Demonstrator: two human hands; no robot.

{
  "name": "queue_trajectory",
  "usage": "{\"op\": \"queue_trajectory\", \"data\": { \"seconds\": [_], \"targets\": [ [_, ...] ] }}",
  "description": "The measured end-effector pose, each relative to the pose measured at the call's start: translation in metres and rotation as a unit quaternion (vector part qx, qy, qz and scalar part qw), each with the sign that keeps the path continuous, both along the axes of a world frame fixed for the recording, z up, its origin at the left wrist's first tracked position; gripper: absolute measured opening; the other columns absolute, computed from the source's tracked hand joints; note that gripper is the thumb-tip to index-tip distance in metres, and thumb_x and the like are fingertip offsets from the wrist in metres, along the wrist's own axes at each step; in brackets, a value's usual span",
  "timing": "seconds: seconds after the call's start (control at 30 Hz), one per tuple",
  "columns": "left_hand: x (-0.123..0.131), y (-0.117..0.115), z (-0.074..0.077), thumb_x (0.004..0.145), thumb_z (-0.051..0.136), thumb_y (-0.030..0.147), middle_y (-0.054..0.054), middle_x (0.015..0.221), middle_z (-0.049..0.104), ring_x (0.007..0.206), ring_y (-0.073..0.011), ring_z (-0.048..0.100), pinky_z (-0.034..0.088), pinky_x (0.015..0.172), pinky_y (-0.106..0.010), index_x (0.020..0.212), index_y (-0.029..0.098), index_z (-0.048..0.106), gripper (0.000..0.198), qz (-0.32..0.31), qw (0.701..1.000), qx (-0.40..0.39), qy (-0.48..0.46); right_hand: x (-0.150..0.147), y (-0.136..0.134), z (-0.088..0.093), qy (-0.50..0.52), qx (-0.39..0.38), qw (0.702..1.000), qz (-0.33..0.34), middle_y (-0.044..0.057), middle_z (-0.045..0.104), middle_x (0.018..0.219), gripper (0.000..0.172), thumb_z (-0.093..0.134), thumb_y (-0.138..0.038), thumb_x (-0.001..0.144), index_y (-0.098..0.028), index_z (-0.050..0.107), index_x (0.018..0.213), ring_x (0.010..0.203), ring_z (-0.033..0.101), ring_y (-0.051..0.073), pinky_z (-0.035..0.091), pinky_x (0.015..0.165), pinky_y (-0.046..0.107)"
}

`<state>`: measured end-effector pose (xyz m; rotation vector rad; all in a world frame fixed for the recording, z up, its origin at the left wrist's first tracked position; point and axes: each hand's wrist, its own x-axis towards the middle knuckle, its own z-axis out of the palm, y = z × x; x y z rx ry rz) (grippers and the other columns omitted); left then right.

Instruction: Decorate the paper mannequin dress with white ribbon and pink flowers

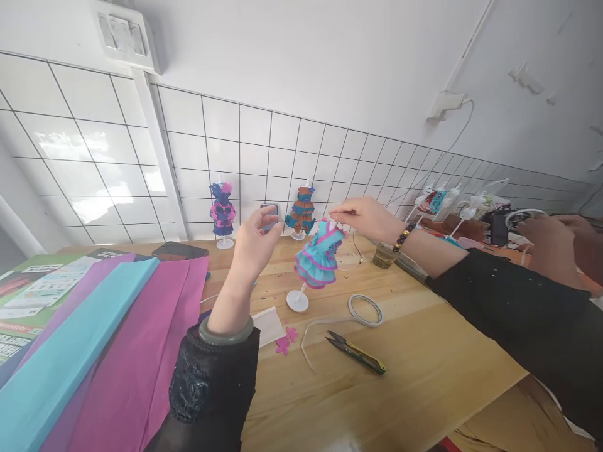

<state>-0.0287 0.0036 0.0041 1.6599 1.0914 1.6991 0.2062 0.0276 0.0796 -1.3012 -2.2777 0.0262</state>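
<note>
My right hand (pixel 360 215) pinches the top of a small dress form (pixel 318 251) wearing a turquoise ruffled dress with pink and purple trim. The form tilts to the right over its round white base (pixel 298 301). My left hand (pixel 254 242) is raised to the left of the dress, its fingers apart and nothing in them. Below the dress lie a roll of white tape (pixel 366 311) with a loose strip, thread snips (pixel 357 353), pink flower cutouts (pixel 283 344) and a white piece of paper (pixel 269 326).
Turquoise, pink and purple sheets (pixel 141 333) cover the left side. Two dressed forms, one blue and pink (pixel 223 210), one brown and teal (pixel 301 210), stand by the tiled wall. A glass cup (pixel 385 256) sits beyond my right forearm. Another person's hands (pixel 541 242) are at far right.
</note>
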Motion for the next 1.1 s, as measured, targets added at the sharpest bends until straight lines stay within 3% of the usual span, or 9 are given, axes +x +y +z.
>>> {"op": "queue_trajectory", "data": {
  "seconds": [0.1,0.27,0.53,0.7,0.8,0.9,1.1],
  "targets": [
    [0.000,0.000,0.000,0.076,0.056,0.030,-0.009,0.103,0.063,0.102,-0.0197,0.057,0.043,0.089,-0.038,0.114,0.017,0.053,0.040,0.001,1.000,0.004,0.010,0.006,0.001,0.001,0.029,-0.054,0.998,-0.003,0.003,0.069,0.084,0.029,0.052,-0.034,0.078,-0.018,0.069,0.095,0.076,0.063,0.018,0.048,0.067,0.028],
    [0.001,0.001,-0.002,0.077,0.055,0.031,-0.009,0.103,0.064,0.100,-0.0193,0.058,0.042,0.090,-0.037,0.114,0.018,0.054,0.040,0.004,0.999,-0.004,0.036,0.008,-0.001,0.002,0.033,-0.071,0.997,-0.002,0.003,0.070,0.085,0.029,0.054,-0.035,0.077,-0.019,0.068,0.097,0.080,0.064,0.019,0.049,0.070,0.029],
    [0.008,-0.005,-0.001,0.074,0.058,0.034,-0.006,0.108,0.062,0.106,-0.0198,0.054,0.043,0.088,-0.034,0.119,0.024,0.050,0.047,0.001,0.992,-0.031,0.122,-0.002,-0.008,0.004,0.030,-0.054,0.998,0.012,0.002,0.070,0.092,0.026,0.054,-0.036,0.078,-0.021,0.069,0.094,0.078,0.064,0.018,0.048,0.071,0.029],
    [0.023,-0.007,-0.011,0.071,0.061,0.037,-0.008,0.128,0.049,0.117,-0.0237,0.046,0.037,0.095,-0.038,0.131,0.025,0.037,0.066,-0.068,0.976,-0.032,0.202,-0.010,-0.015,0.002,0.031,-0.042,0.998,0.036,0.002,0.069,0.094,0.026,0.053,-0.035,0.079,-0.021,0.068,0.095,0.082,0.063,0.017,0.048,0.070,0.027],
    [0.032,-0.003,-0.019,0.071,0.061,0.039,-0.009,0.135,0.042,0.124,-0.0261,0.037,0.032,0.100,-0.042,0.133,0.024,0.034,0.069,-0.089,0.969,-0.022,0.231,-0.014,-0.021,0.000,0.029,-0.040,0.998,0.044,0.003,0.069,0.092,0.027,0.051,-0.035,0.080,-0.022,0.068,0.097,0.071,0.062,0.015,0.048,0.061,0.026],
    [0.037,-0.002,-0.022,0.072,0.060,0.040,-0.011,0.134,0.043,0.126,-0.0278,0.035,0.028,0.101,-0.045,0.132,0.023,0.036,0.067,-0.078,0.967,-0.014,0.241,-0.018,-0.027,0.000,0.020,-0.039,0.998,0.054,0.002,0.068,0.086,0.026,0.050,-0.035,0.081,-0.023,0.067,0.097,0.064,0.060,0.013,0.046,0.058,0.026],
    [0.037,-0.003,-0.020,0.071,0.061,0.041,-0.012,0.132,0.045,0.123,-0.0299,0.038,0.029,0.099,-0.047,0.131,0.023,0.037,0.067,-0.054,0.971,-0.027,0.231,-0.022,-0.033,0.001,0.004,-0.023,0.997,0.072,0.002,0.068,0.085,0.023,0.049,-0.032,0.083,-0.023,0.068,0.094,0.068,0.060,0.014,0.045,0.060,0.026]
  ]
}}
